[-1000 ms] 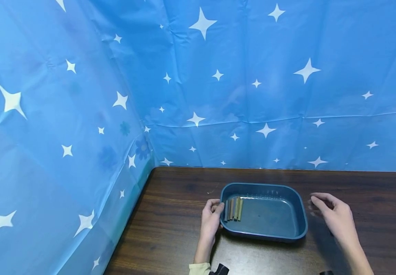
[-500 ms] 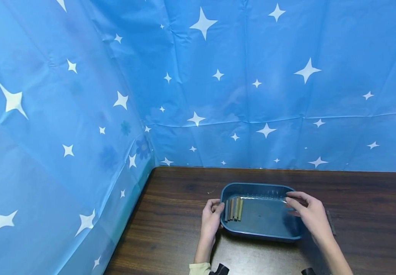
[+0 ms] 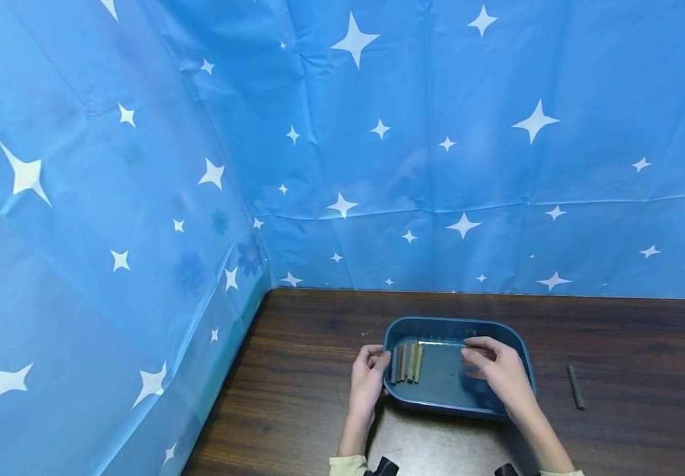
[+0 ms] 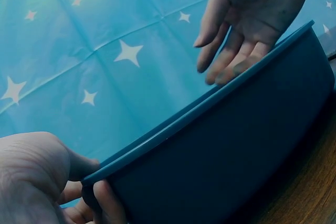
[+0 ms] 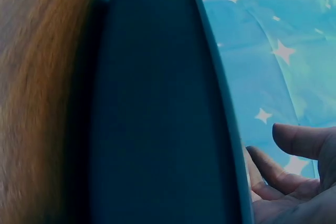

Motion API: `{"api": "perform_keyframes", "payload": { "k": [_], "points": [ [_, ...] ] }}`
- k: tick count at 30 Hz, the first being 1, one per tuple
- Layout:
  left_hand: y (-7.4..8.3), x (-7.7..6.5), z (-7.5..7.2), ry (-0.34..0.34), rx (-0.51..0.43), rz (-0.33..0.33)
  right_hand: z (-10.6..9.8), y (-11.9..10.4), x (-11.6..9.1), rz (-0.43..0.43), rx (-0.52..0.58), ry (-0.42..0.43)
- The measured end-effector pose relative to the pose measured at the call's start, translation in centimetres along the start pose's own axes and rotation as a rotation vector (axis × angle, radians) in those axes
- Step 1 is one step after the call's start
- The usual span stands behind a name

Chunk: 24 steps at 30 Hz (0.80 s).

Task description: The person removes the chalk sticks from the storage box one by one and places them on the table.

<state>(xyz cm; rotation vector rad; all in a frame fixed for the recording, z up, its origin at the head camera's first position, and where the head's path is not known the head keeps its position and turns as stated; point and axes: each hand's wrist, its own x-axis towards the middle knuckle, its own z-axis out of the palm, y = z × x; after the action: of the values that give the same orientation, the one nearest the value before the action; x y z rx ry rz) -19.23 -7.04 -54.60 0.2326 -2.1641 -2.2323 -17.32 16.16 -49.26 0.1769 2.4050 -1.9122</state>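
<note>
A dark blue rectangular dish (image 3: pixel 438 398) with rounded corners sits on the table in the head view. Inside it, several thin sticks (image 3: pixel 406 363) in grey, brown and yellow-green lie side by side at the left end. My left hand (image 3: pixel 367 383) grips the dish's left end, thumb over the rim, as the left wrist view also shows on the dish wall (image 4: pixel 210 145). Over the right half of the dish hovers my right hand (image 3: pixel 500 371). The right wrist view shows that thumb (image 5: pixel 299 139) apart from the fingers, with nothing between them.
One dark grey-green stick (image 3: pixel 576 387) lies on the wooden table (image 3: pixel 307 344) to the right of the dish. A blue cloth with white stars (image 3: pixel 414 165) hangs behind the table and along its left side.
My right hand has moved left, from beside the dish to over its inside, uncovering the dark stick on the table. The left hand keeps its grip on the dish.
</note>
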Motion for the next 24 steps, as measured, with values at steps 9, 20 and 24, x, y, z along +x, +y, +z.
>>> {"api": "perform_keyframes", "payload": {
  "k": [9,20,24],
  "points": [
    [0.0,0.1,-0.1,-0.001,-0.008,-0.005,2.2,0.2,1.1,-0.049,-0.003,-0.043],
    [0.0,0.2,0.0,-0.002,-0.014,-0.004,4.8,0.4,2.4,-0.005,-0.082,-0.109],
    [0.0,0.1,-0.1,0.002,-0.010,-0.008,5.8,0.6,2.9,-0.007,-0.096,-0.108]
  ]
}}
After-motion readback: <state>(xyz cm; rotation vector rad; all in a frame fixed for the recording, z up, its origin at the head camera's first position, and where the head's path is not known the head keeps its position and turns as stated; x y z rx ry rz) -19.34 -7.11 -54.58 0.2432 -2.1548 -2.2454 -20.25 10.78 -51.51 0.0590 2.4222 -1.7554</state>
